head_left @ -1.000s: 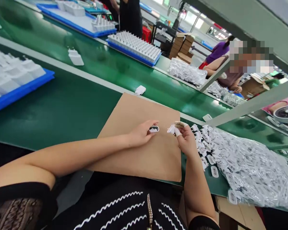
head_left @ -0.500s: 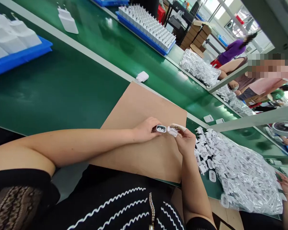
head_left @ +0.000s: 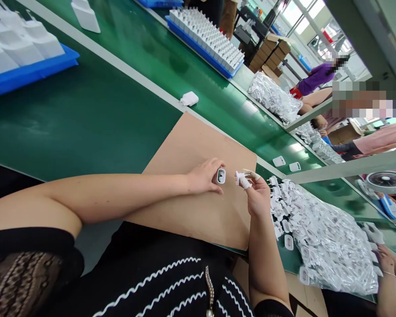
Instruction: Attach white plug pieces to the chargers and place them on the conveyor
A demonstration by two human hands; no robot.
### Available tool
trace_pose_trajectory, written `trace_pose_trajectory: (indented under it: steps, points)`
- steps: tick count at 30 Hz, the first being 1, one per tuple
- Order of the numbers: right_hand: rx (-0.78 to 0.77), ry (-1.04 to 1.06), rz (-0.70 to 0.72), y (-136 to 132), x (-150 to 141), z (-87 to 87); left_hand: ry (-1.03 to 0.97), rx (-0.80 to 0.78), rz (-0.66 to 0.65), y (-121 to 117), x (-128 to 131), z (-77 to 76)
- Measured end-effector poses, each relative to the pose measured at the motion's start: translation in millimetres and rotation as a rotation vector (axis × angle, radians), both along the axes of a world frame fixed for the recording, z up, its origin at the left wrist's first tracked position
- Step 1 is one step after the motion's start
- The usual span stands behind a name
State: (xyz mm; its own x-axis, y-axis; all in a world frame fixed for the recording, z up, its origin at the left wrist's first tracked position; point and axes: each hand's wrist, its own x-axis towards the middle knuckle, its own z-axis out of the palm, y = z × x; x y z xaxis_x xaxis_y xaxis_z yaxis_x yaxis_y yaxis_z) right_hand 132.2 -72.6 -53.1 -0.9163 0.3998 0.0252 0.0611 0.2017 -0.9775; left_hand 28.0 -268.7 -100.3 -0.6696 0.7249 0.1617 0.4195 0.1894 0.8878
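Observation:
Over a brown cardboard sheet [head_left: 185, 211], my left hand [head_left: 204, 176] is closed around a white charger housing [head_left: 221, 176]. The housing's open end faces right and shows a dark inside. A short gap to the right, my right hand [head_left: 258, 193] pinches a white plug cap [head_left: 240, 178] by its pin side, with the flat face turned towards the housing. White covers wrap some of the right fingertips. Beside my right forearm lies a heap of loose white plug caps [head_left: 284, 198], partly in a clear plastic bag [head_left: 336, 246].
White chargers [head_left: 189, 99] lie on the green belt [head_left: 145, 57] beyond the cardboard. A blue tray [head_left: 36, 75] of chargers stands at left, another blue tray [head_left: 229, 74] across the belt. A metal post [head_left: 356, 169] crosses at right. Co-workers' hands [head_left: 384, 257] are beyond the bag.
My hands have drawn slightly apart, and the plug cap has turned so its flat face points left. The housing has tilted a little in my left hand. Chargers on the belt have shifted left.

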Motion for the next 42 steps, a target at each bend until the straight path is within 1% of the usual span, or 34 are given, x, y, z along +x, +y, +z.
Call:
trace_pose_trajectory:
  steps: [1, 2, 5, 6, 7, 9, 11, 13, 16, 20, 25, 31, 34, 37, 39, 42]
  points:
    - [0.068, 0.014, -0.023, -0.6, 1.0, 1.2, -0.013, -0.025, 0.015, -1.4, 0.0, 1.9]
    - [0.136, 0.023, -0.041, -1.6, 2.1, 2.7, -0.037, -0.041, -0.005, -3.5, -0.8, 3.9]
    - [0.339, 0.03, -0.04, -7.9, 6.1, 8.6, -0.171, -0.065, -0.156, -10.7, -6.7, 9.1]
    - [0.421, 0.039, -0.014, -11.2, 7.2, 10.8, -0.213, -0.073, -0.171, -11.9, -8.5, 9.8]
    - [0.512, 0.056, 0.021, -15.0, 7.8, 12.9, -0.242, -0.079, -0.155, -12.1, -9.6, 9.9]
    - [0.697, 0.096, 0.1, -23.1, 7.8, 16.4, -0.254, -0.065, -0.066, -9.6, -9.4, 8.3]
    - [0.839, 0.113, 0.173, -30.8, 6.1, 18.2, -0.241, -0.023, 0.002, -5.4, -6.5, 5.7]
    - [0.938, 0.109, 0.224, -36.6, 3.4, 17.5, -0.233, 0.011, 0.019, -2.0, -3.2, 3.4]
    - [1.055, 0.114, 0.248, -40.7, -0.5, 13.5, -0.205, 0.021, 0.033, -1.1, -0.3, 2.3]
    - [1.126, 0.119, 0.268, -40.8, -3.1, 11.0, -0.167, 0.012, 0.039, -3.0, -0.4, 2.9]
    - [1.157, 0.142, 0.279, -41.3, -3.5, 14.3, -0.167, -0.004, 0.041, -2.6, -1.3, 3.3]
    - [1.211, 0.122, 0.306, -41.7, -5.8, 12.8, -0.152, -0.022, 0.036, -2.2, -1.2, 4.6]
    - [1.245, 0.123, 0.286, -43.5, -6.7, 12.6, -0.134, -0.036, 0.047, -2.2, 0.2, 3.7]
    - [1.28, 0.123, 0.222, -46.7, -7.1, 11.5, -0.104, -0.032, 0.056, -1.7, 1.0, 1.5]
    - [1.262, 0.113, 0.182, -49.4, -6.2, 8.7, -0.089, -0.029, 0.064, -1.5, 1.4, 0.6]
    - [1.154, 0.063, 0.15, -52.7, -2.0, 2.0, -0.078, -0.054, 0.082, -2.4, 4.3, 2.2]
